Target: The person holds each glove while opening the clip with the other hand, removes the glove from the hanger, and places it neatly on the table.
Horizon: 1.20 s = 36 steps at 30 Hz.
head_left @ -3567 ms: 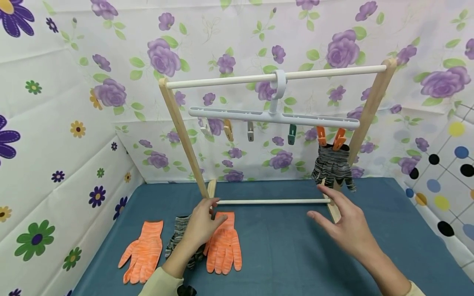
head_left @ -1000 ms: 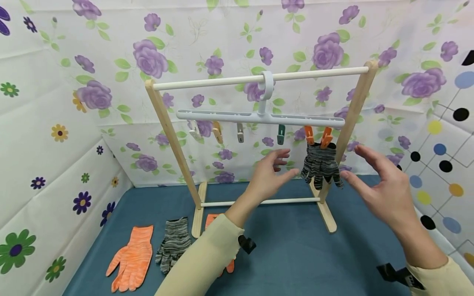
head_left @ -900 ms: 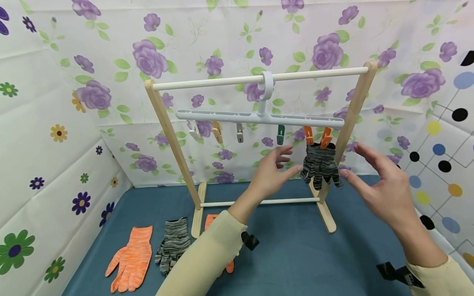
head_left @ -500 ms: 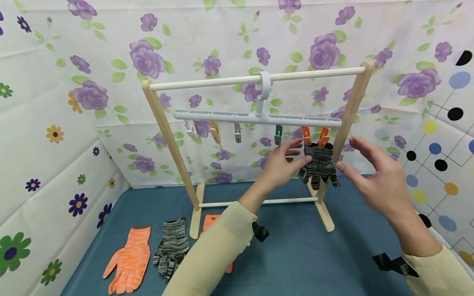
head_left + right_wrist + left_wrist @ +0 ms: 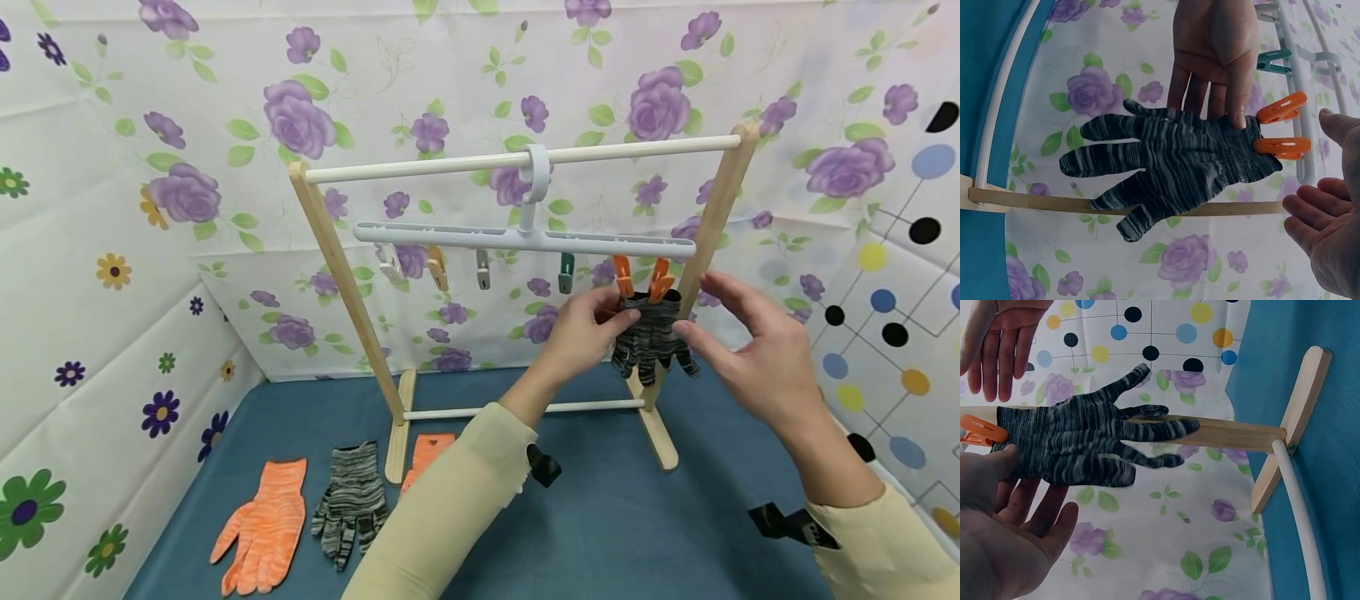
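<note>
A black-and-grey knit glove (image 5: 651, 335) hangs fingers down from two orange clothespins (image 5: 661, 281) at the right end of the white hanger (image 5: 450, 233). My left hand (image 5: 581, 333) pinches the glove's cuff at its left edge, thumb in front and fingers behind, as the left wrist view shows with the left hand (image 5: 1016, 531). Beside the glove's right edge, my right hand (image 5: 757, 350) has its thumb and fingers spread and holds nothing. The right wrist view shows a gap between the right hand (image 5: 1329, 212) and the cuff.
The hanger hooks over the top rod (image 5: 420, 168) of a wooden rack. White, yellow, grey and green clothespins (image 5: 566, 273) hang along it. On the blue cloth lie an orange glove (image 5: 266, 525), a grey glove (image 5: 351, 500) and another orange glove (image 5: 429, 454) partly behind my left sleeve.
My left hand has moved from above the table gloves up and right to the hanging glove and now pinches its cuff. My right hand has come up beside the glove's right side.
</note>
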{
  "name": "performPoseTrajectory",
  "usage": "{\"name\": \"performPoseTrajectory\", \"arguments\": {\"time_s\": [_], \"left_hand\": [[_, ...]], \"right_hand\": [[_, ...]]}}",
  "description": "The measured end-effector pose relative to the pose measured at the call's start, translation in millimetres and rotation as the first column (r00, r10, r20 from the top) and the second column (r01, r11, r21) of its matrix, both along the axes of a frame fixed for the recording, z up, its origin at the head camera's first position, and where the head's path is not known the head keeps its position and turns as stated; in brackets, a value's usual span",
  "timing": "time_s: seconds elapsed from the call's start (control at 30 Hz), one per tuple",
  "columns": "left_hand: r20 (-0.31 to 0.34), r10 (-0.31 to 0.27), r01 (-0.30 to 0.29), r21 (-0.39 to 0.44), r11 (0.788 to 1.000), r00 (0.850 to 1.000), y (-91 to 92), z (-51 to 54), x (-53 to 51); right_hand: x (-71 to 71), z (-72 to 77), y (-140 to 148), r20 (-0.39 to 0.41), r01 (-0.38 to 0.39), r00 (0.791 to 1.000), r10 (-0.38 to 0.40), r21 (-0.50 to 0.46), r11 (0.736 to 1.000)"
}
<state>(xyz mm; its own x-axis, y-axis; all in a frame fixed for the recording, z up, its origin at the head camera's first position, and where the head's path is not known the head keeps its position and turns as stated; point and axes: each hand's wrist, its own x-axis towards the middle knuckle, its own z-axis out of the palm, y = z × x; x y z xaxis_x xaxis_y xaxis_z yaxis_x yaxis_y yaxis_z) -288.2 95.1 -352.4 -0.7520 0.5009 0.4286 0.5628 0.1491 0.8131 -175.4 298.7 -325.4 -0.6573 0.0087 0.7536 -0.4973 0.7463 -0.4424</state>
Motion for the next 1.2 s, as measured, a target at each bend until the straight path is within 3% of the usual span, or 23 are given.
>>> {"name": "performPoseTrajectory", "arguments": {"time_s": [0.23,0.5,0.8,1.03,1.2], "left_hand": [[-0.013,-0.034,0.034,-0.014,0.999,0.999,-4.4,-1.5,5.7],[0.037,-0.057,0.059,-0.045,0.997,0.998,-10.7,-0.1,15.4],[0.092,-0.087,0.093,-0.061,0.994,0.992,-14.9,2.8,27.1],[0.056,-0.115,0.118,-0.047,0.992,0.992,-19.2,0.1,30.0],[0.058,-0.151,0.153,-0.029,0.988,0.987,-21.5,-2.1,31.3]], "right_hand": [[-0.2,1.9,-2.1,0.01,0.002,1.0,-0.002,0.0,1.0],[-2.2,2.2,-6.9,0.032,-0.008,0.999,0.009,-0.02,1.0],[1.6,4.3,-14.5,0.079,-0.051,0.995,0.056,-0.059,0.997],[3.7,3.2,-24.3,0.07,-0.11,0.991,0.116,-0.085,0.99],[4.9,4.4,-31.7,0.102,-0.156,0.979,0.176,-0.177,0.972]]}}
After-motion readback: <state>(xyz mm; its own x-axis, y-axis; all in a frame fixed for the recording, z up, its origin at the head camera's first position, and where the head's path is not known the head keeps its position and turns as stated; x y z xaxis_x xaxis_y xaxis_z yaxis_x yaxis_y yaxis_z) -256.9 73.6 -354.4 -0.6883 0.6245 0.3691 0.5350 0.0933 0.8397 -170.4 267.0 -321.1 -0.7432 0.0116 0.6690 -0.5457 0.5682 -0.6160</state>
